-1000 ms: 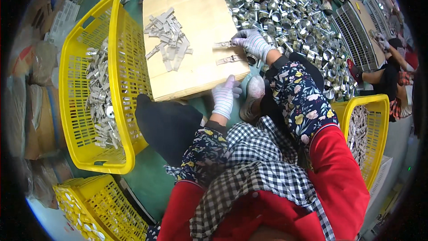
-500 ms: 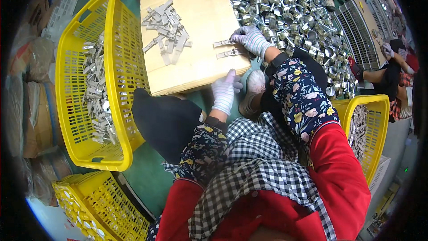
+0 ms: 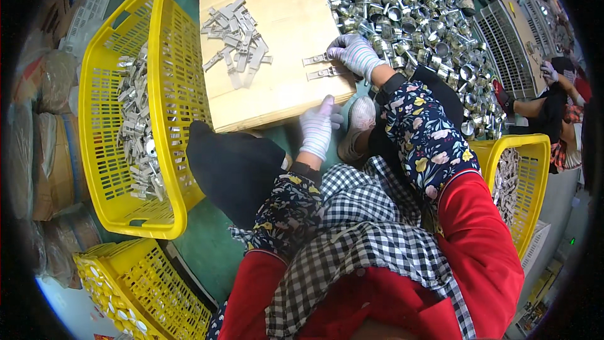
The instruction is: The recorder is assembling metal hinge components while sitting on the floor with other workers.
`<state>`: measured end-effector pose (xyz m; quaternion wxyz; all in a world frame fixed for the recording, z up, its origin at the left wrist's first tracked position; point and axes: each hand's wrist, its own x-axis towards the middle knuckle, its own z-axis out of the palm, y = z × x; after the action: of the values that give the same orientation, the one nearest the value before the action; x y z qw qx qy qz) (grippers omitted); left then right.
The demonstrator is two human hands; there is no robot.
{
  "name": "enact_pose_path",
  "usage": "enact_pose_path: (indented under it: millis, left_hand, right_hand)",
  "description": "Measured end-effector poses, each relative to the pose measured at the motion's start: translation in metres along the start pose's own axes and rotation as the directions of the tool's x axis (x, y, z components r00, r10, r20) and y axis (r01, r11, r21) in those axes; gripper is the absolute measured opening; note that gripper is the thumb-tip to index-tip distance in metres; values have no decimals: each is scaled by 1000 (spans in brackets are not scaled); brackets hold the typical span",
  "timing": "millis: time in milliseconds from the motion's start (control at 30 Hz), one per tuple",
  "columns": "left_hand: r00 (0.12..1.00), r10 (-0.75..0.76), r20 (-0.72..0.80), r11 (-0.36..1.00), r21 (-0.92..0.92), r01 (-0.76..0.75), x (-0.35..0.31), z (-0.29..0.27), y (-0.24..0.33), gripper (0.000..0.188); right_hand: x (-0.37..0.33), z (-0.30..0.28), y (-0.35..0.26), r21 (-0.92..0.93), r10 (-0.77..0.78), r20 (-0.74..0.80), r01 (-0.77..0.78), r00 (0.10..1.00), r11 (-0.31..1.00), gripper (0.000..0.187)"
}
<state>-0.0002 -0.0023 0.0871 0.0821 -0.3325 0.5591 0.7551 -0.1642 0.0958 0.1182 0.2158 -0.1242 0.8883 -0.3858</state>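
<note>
At the board's right edge, my right hand [image 3: 357,55], in a striped knit glove, is closed with its fingertips on the end of a flat metal handle-like piece [image 3: 314,60]. A second such metal piece [image 3: 326,73] lies just below it, its right end near my wrist. My left hand [image 3: 318,127], gloved alike, rests at the near edge of the pale wooden board [image 3: 283,19], thumb stretched out and fingers loosely apart, with nothing seen in it. A pile of grey metal pieces [image 3: 242,38] lies on the left of the board.
A tall yellow basket [image 3: 167,88] of metal pieces stands left, and another yellow basket [image 3: 535,201] stands right. Many shiny metal cups with stems [image 3: 402,12] cover the floor beyond the board. Yellow crates [image 3: 170,283] sit lower left. Another person's gloved hand [image 3: 549,73] shows far right.
The view has shifted very slightly. Both hands and the two metal pieces keep almost the same places.
</note>
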Motion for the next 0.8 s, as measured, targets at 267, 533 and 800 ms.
enact_pose_path:
  millis: [267,533,800]
  left_hand:
    - [1000,-5,4,1000,9,5,1,1,-1,44]
    - [1000,12,19,1000,22,-12,3,-1,-2,43]
    - [990,-130,60,991,30,128,5,-2,2,37]
  right_hand:
    - [-9,-3,-12,-225,-23,-95,1,995,974,34]
    - [-9,-2,-13,-476,-127,-111,59,986,877,35]
    - [-19,5,-65,-550,-521,-142,371,842,748,22]
